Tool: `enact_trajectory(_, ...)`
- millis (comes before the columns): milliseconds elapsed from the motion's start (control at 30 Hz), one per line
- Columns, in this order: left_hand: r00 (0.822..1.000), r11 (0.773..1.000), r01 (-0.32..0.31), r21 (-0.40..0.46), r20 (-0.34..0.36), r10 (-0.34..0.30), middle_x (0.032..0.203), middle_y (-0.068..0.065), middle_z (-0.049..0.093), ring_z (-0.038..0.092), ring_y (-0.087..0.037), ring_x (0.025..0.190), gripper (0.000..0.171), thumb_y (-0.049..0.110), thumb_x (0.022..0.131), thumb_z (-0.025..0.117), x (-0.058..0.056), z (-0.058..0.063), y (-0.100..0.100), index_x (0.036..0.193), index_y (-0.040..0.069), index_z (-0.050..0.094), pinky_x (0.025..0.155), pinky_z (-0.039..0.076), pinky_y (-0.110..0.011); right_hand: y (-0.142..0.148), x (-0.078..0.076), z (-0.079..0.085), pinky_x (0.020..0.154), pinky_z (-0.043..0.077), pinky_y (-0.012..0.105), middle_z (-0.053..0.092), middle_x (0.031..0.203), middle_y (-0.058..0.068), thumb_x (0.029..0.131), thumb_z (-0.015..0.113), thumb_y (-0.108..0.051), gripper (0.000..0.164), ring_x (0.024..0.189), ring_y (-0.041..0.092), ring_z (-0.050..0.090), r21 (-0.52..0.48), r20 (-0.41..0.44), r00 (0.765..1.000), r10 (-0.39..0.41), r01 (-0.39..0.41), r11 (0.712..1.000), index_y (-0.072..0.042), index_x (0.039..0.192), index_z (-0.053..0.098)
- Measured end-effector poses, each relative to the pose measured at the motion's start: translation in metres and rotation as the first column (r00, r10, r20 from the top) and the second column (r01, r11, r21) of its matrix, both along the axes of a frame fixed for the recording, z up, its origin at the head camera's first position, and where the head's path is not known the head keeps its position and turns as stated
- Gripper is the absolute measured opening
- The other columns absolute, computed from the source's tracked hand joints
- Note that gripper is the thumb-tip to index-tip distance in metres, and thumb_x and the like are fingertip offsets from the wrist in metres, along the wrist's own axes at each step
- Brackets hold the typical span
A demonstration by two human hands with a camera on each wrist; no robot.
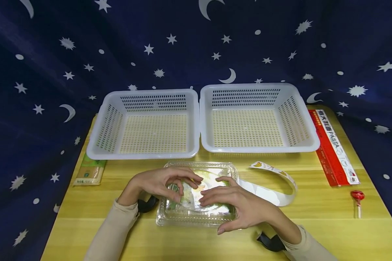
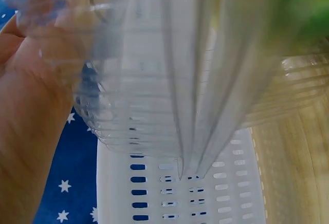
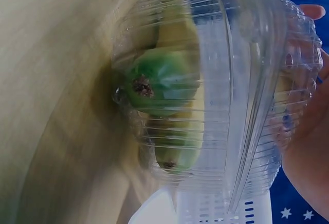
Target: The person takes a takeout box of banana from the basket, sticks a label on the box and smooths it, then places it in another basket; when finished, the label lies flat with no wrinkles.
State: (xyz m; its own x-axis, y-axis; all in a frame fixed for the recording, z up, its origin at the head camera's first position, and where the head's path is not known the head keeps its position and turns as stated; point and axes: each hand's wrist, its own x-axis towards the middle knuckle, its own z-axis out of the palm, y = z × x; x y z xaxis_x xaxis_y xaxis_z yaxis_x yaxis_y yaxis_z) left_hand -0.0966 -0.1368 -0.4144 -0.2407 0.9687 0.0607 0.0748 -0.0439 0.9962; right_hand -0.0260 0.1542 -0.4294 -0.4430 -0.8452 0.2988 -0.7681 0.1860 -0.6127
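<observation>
A clear plastic clamshell box [image 1: 164, 215] lies closed on the table, with bananas [image 3: 162, 82], yellow with green ends, showing through its side in the right wrist view. On its lid is a white sticker [image 1: 197, 198] with a small banana picture. My left hand [image 1: 161, 183] is over the lid from the left, its bent fingertips close by the sticker's upper edge. From the right, my right hand [image 1: 240, 203] reaches over with fingers spread, fingertips at the sticker's right side and thumb near the box's front edge. Neither hand grips anything.
A curled strip of banana stickers [image 1: 277, 197] lies right of the box. Two white baskets [image 1: 143, 156] [image 1: 259, 149] stand behind it. A red pasta box [image 1: 333, 152] and a red lollipop [image 1: 357, 196] lie far right, a brown-and-green packet [image 1: 89, 172] at left.
</observation>
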Motion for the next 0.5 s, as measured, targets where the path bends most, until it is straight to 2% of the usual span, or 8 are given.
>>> enact_trajectory(333, 1.0, 1.0, -0.001, -0.014, -0.012, 0.001, 0.141, -0.031, 0.04, 0.046, -0.047, 0.129, 0.073, 0.032, 0.093, 0.068, 0.001, 0.001, 0.0, 0.144, -0.009, 0.035, 0.085, 0.058, -0.039, 0.0, 0.0, 0.0, 0.108, 0.025, 0.055, 0.06, 0.135, -0.006, 0.082, 0.073, -0.054, 0.062, 0.129, 0.013, 0.053, -0.009, -0.001, 1.0, 0.008, -0.008, 1.0, -0.021, 0.132, 0.058)
enact_trajectory(500, 0.999, 0.999, -0.032, -0.016, -0.034, 0.032, 0.146, -0.031, 0.036, 0.046, -0.043, 0.13, 0.078, 0.034, 0.091, 0.069, 0.002, 0.005, -0.014, 0.147, -0.006, 0.033, 0.085, 0.056, -0.038, -0.001, 0.0, 0.002, 0.109, 0.026, 0.052, 0.061, 0.133, -0.006, 0.082, 0.074, -0.051, 0.058, 0.129, 0.016, 0.054, -0.042, -0.021, 1.0, 0.013, -0.014, 0.999, -0.02, 0.129, 0.059)
